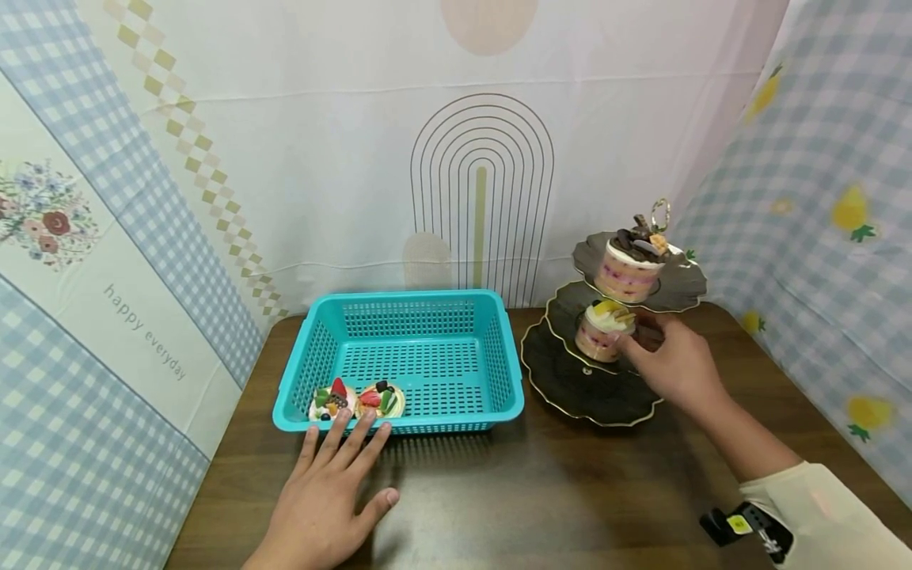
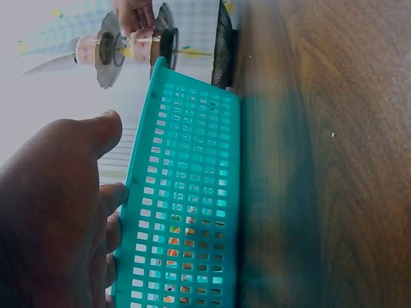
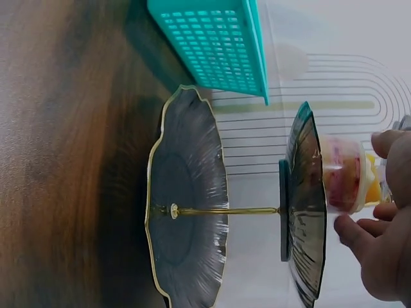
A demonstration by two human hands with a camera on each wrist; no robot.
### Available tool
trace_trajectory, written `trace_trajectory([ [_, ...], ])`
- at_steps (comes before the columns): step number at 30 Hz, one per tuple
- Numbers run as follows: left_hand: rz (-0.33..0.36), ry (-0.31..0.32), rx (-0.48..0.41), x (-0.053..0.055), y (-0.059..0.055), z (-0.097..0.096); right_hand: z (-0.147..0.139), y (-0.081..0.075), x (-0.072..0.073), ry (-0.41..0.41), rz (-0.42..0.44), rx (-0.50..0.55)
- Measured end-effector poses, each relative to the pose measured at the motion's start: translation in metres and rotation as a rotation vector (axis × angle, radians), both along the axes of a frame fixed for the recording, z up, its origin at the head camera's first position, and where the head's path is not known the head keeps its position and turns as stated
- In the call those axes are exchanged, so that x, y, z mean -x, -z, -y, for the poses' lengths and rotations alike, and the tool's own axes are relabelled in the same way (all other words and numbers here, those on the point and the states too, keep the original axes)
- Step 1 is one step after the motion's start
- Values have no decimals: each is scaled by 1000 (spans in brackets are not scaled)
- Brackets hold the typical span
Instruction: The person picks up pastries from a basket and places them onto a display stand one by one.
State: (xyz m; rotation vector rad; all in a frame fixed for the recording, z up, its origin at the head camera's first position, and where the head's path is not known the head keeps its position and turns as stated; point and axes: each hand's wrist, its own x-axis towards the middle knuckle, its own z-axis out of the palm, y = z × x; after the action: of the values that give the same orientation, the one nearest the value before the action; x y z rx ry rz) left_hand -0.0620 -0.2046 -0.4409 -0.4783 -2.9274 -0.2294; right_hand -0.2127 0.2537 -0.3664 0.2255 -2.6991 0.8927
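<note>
My right hand (image 1: 673, 356) reaches in from the right at the middle tier of a three-tier cake stand (image 1: 591, 396). Its thumb and fingers grip a small clear cup of layered cake (image 1: 600, 336) with cream and yellow fruit on top. In the right wrist view, the cup (image 3: 343, 173) sits on the tier between thumb and fingers. Another cake cup (image 1: 630, 269), topped with chocolate, stands on the top tier. My left hand (image 1: 321, 495) lies palm down with spread fingers, fingertips at the front rim of a turquoise basket (image 1: 509, 372).
Inside the basket's front left corner are two fruit-topped cream cakes, one with a red piece (image 1: 335, 396), the other with strawberry (image 1: 381, 398). The dark wooden table (image 1: 499, 499) meets patterned cloth walls at the back and sides. A gold ring handle (image 1: 660, 215) tops the stand.
</note>
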Motion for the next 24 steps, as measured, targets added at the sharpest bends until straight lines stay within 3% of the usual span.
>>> trace_trajectory([
  [6, -9, 0, 2, 0, 0, 0, 9, 2, -8, -45, -166, -90],
  [14, -7, -1, -2, 0, 1, 1, 20, 9, -10, -222, -358, -190],
  [19, -3, -1, -5, 1, 1, 1, 26, 9, -9, -268, -395, -250],
  [24, -8, 0, -5, 0, 2, 0, 34, 8, -10, -323, -365, -304],
])
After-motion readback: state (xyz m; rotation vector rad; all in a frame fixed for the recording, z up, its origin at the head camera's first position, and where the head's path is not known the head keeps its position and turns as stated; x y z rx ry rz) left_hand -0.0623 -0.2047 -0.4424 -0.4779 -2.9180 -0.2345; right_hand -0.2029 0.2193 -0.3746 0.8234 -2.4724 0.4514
